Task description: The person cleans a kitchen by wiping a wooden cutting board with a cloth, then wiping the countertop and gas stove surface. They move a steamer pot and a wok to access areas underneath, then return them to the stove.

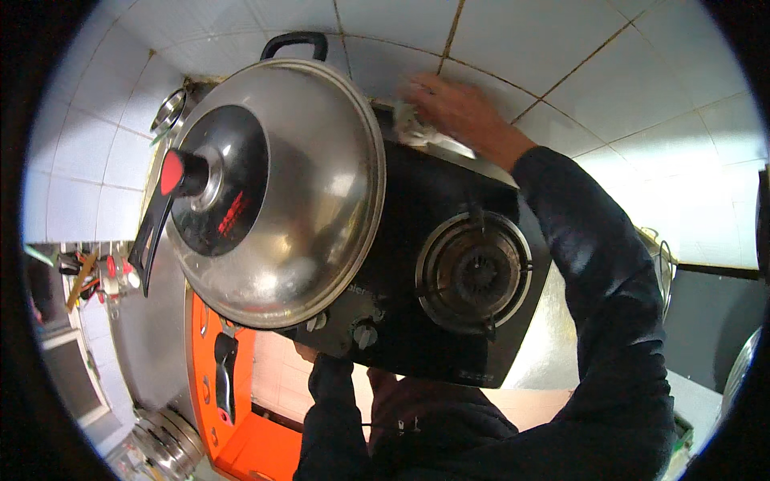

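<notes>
A black two-burner gas stove point(403, 240) lies before me. On its left side stands a large wok under a domed metal lid point(313, 180) with a black and red knob. My right hand point(457, 114), blurred, reaches past the stove's back edge, close to the tiled wall. It is over a whitish, crumpled-looking thing point(415, 129) that I cannot name; the grip is unclear. Low at the stove's front edge, my left hand point(307, 352) shows only in part, its fingers mostly hidden by the stove. The right burner point(478, 273) has no pot on it and shows no flame.
An orange cabinet or drawer point(219, 373) is below the counter at left, with a black-handled utensil point(225, 373) against it. Stacked metal pots point(168, 442) stand at the lower left. Small metal bowls point(168, 111) sit behind the wok. Hanging utensils point(90, 273) are at far left.
</notes>
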A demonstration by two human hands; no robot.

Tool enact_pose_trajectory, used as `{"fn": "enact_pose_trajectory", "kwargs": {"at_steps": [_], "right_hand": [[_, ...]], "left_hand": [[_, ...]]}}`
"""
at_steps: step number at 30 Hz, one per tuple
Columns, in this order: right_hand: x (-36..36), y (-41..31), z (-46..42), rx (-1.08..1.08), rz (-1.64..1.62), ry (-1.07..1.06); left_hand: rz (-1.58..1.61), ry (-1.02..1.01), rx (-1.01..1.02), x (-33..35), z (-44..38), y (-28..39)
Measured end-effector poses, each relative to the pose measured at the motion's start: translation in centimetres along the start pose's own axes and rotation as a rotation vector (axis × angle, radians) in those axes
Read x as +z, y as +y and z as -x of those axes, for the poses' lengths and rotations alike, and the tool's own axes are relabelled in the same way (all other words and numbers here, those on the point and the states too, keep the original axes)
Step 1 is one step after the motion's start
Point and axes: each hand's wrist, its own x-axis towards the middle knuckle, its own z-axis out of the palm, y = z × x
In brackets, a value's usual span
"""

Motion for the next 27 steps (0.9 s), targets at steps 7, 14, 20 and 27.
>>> {"fn": "enact_pose_trajectory", "kwargs": {"at_steps": [7,14,20,27], "right_hand": [[6.5,0.6,-2.1,0.046,-0.453,-0.165],[7.6,4.2,2.5,0.21,-0.325,-0.786],[4.5,2.8,1.6,0.347,-0.562,-0.375],[11.4,0.2,0.6,0.017,-0.797,-0.23]], "left_hand": [[-0.031,-0.009,0.017,0.6,0.1,1.0],[-0.062,-0.02,0.036,1.1,0.2,1.2],[-0.069,0.0,0.034,0.8,0.4,0.8],[-0.082,-0.026,0.05,0.5,0.3,1.3]]}}
